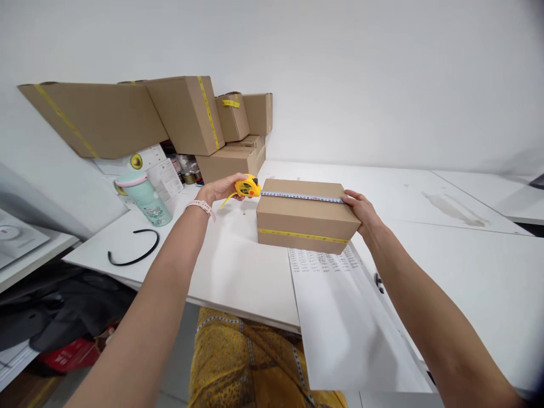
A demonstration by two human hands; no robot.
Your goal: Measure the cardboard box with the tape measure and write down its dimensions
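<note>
Over on the worktop point(240, 275), a cardboard box point(306, 214) is sitting, probably light-ish, pretty stiff and best grabbed by its edges, while the left grip point(226, 186) is clutching a tape measure point(247, 186) and the right grip point(364, 211) is clasping the box's right end.

1. Yellow tape measure point(247, 186) sits in the left fingers point(236, 180), its blade point(297, 196) drawn out straight to the right fingers point(355, 198).
2. Brown cardboard box point(304, 220), yellow-striped along one side, lies between them, under the blade.
</note>
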